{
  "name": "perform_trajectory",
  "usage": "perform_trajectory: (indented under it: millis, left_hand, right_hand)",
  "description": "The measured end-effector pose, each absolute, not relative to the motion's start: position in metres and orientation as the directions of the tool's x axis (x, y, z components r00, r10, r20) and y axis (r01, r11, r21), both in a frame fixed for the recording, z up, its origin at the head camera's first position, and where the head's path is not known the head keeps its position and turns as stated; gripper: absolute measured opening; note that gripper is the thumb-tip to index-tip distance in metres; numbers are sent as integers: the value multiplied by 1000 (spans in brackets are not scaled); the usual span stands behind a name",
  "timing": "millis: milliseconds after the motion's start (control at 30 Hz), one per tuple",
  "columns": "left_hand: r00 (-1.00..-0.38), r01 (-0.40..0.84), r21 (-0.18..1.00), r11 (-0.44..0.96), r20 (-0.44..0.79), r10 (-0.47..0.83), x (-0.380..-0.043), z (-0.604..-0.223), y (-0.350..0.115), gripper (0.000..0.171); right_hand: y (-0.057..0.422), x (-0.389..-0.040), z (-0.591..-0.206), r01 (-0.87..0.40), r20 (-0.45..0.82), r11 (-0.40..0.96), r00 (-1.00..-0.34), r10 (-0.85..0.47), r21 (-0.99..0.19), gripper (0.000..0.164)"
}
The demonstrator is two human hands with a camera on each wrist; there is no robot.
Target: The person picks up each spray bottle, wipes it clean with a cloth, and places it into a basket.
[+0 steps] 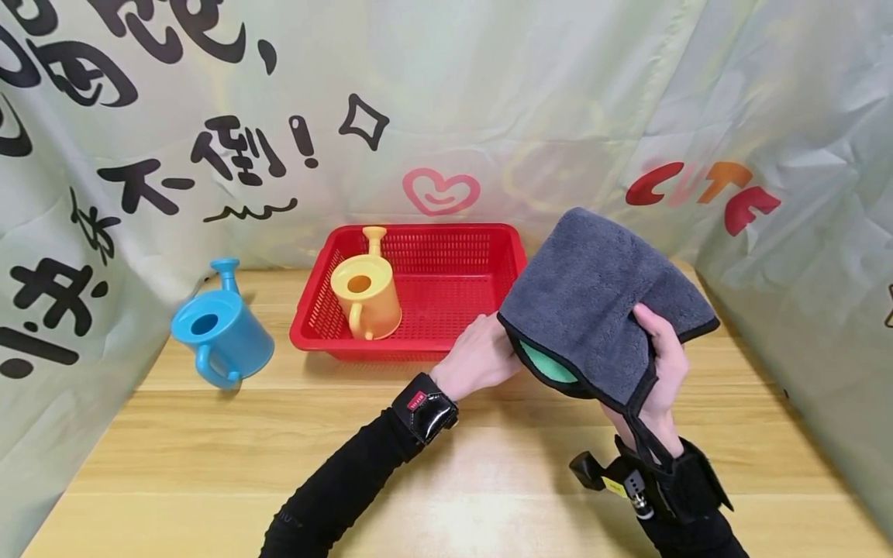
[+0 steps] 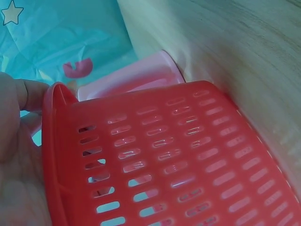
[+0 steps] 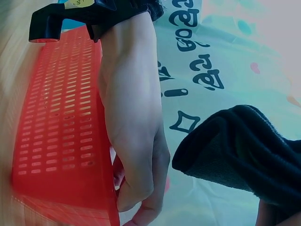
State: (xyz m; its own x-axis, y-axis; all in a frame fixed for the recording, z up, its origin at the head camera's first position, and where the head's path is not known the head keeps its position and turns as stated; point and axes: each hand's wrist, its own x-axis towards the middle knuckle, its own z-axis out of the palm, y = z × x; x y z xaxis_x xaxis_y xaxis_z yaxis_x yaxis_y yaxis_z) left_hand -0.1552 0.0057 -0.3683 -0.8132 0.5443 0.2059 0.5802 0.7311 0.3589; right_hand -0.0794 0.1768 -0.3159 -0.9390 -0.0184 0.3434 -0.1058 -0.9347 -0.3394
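- The left hand [image 1: 481,353] grasped the red basket [image 1: 453,252] by its rim near the close right corner, fingers hooked over the edge in the wrist views.
- The right hand [image 1: 663,380] pinched a grey cloth [image 1: 586,310], thumb on the upper face and the other fingers hidden beneath; a green underside showed at the lower edge, and a black loop hung toward the wrist.
- The cloth was held up above the table [image 1: 488,480], blocking the head view of the basket's near right corner and the left fingertips; the right wrist view showed a gap between cloth and left hand.
- The basket stood on the table, close to the printed sheet [image 1: 558,77] behind it.
- A yellow watering can [image 1: 370,298] stood upright inside the basket, at its left end, spout toward the back.
- A blue watering can [image 1: 233,333] stood on the table, left of the basket and apart from it.
- Past the basket's wall, the left wrist view showed a pink thing [image 2: 131,73] on the table, partly hidden by the basket; what it was could not be told.
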Motion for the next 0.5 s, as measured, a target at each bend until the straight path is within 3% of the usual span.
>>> perform_trajectory:
  millis: [200, 500]
  left_hand:
    - [-808, 586, 373, 719, 208, 551, -155, -371, 7, 16]
    - [-819, 557, 490, 671, 190, 541, -157, -369, 8, 15]
  right_hand:
    - [177, -80, -317, -36, 423, -976, -904, -59, -213, 46]
    - [178, -81, -316, -57, 410, -969, -911, -49, -242, 46]
